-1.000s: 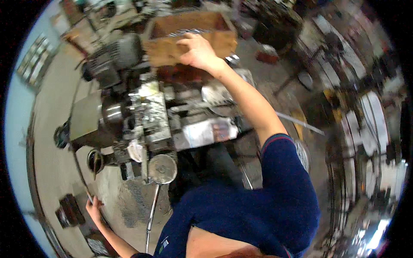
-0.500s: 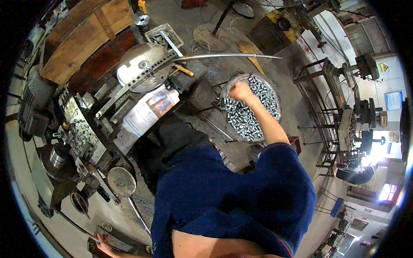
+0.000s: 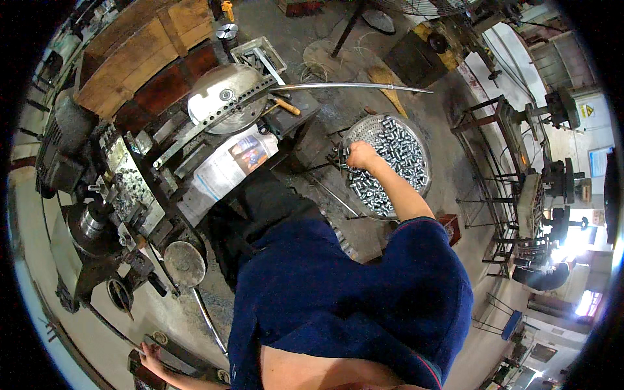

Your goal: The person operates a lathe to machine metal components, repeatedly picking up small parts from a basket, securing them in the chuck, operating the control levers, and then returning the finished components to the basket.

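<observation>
Right hand (image 3: 362, 156) curled over a basin (image 3: 365, 130) of metal pieces (image 3: 393, 162); left hand (image 3: 151, 359) closed on a rod (image 3: 110, 328)

The right hand is held at the left side of the basin, near its rim, with the arm stretched forward across the lower part of the pieces. The fingers are bent in and drawn together, with little gap between them. Their tips are turned away from view, so it cannot be told whether a piece is clamped in them or only touched. The short, shiny metal pieces are heaped loosely in the round basin, and the holes in its wall are left showing at the upper left.

The left hand is placed far to the lower left, at the near end of the thin rod. The fingers are bent around that end, and the rest of the rod is run up and away toward the machine (image 3: 133, 188). Shavings (image 3: 123, 166) are scattered over the machine's bed.

Between the two hands, a printed sheet (image 3: 224, 172) is laid flat beside a large round metal disc (image 3: 211, 97). The disc is crossed by a flat bar (image 3: 214, 121) pierced with a row of holes. A tool with a wooden handle (image 3: 288, 106) is set just beside the disc, on its right. Beyond the disc, a wooden box (image 3: 136, 62) is seen, and a broom (image 3: 388, 97) is laid on the floor beyond the basin.
</observation>
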A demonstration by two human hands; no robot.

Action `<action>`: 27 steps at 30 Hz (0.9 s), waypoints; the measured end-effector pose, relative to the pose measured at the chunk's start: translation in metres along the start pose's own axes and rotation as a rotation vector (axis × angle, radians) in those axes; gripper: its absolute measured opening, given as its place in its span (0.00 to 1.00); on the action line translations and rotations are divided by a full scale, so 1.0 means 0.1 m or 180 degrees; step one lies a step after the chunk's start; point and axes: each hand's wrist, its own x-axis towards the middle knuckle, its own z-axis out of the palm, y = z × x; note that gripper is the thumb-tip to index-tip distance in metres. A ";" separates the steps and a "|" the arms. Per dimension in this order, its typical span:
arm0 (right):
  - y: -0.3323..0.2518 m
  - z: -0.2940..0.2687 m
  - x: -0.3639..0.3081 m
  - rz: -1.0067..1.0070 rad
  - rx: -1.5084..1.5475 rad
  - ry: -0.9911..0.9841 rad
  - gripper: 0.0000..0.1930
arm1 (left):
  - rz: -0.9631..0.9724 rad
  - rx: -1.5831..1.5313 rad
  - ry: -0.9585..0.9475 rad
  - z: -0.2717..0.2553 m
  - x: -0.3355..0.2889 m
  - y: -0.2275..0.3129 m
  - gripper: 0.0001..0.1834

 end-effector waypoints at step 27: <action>-2.90 -1.47 -1.05 -0.4661 0.3779 0.1323 0.18 | 0.1819 -0.0654 -0.2472 2.39 -2.03 2.68 0.18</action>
